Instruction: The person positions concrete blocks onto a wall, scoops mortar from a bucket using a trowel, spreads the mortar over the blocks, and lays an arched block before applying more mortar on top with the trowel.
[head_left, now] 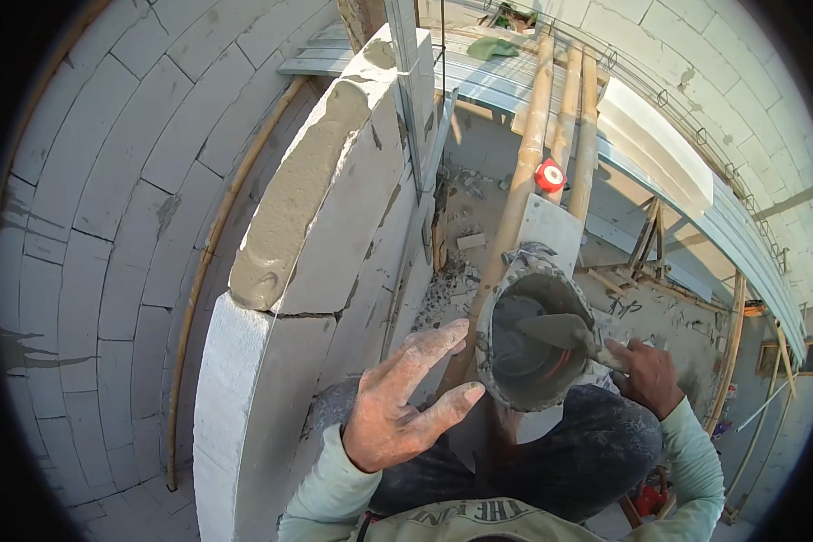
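My right hand (649, 375) is closed round the handle of a trowel (556, 331), whose grey blade reaches into a mortar-crusted bucket (486, 357). Wet grey mortar (521, 359) lies inside the bucket, partly behind the blade. Just left of the bucket, my left hand (413, 397) is raised with fingers spread, dusty and holding nothing. Beside it on the left rises a wall of pale blocks (325, 226). A thick bed of mortar (303, 194) covers the top of its upper course, while the nearer, lower block (230, 352) has a bare white top.
Bamboo poles (524, 172) run away under a pale board (551, 230), with a red tape measure (549, 175) on them. A metal upright (415, 90) stands against the wall. Metal sheets (334, 59) lie beyond. Rubble (461, 280) covers the floor far below.
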`<act>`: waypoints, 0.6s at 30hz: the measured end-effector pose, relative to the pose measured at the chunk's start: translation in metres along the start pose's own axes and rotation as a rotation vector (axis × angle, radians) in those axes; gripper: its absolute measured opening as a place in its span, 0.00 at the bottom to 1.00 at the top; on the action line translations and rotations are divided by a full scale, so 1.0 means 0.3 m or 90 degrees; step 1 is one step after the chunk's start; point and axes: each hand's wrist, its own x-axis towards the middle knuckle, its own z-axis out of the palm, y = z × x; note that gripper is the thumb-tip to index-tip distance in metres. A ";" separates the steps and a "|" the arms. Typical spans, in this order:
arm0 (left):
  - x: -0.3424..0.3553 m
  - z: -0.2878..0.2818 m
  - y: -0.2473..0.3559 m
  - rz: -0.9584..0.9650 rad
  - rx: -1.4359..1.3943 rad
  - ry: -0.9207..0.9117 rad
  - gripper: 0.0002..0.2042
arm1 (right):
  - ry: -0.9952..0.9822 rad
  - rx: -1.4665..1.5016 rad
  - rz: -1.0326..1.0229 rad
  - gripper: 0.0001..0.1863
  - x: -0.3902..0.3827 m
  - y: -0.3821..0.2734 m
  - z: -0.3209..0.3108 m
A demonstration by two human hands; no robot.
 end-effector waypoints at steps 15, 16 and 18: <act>0.008 0.006 -0.010 -0.018 0.006 -0.040 0.26 | 0.169 0.435 0.122 0.25 0.025 0.078 -0.196; 0.010 0.015 -0.005 -0.011 -0.011 -0.047 0.26 | 0.220 0.394 0.036 0.24 0.062 0.080 -0.185; 0.010 0.024 -0.002 -0.029 -0.040 -0.006 0.26 | 0.117 0.484 0.103 0.23 0.185 -0.023 -0.252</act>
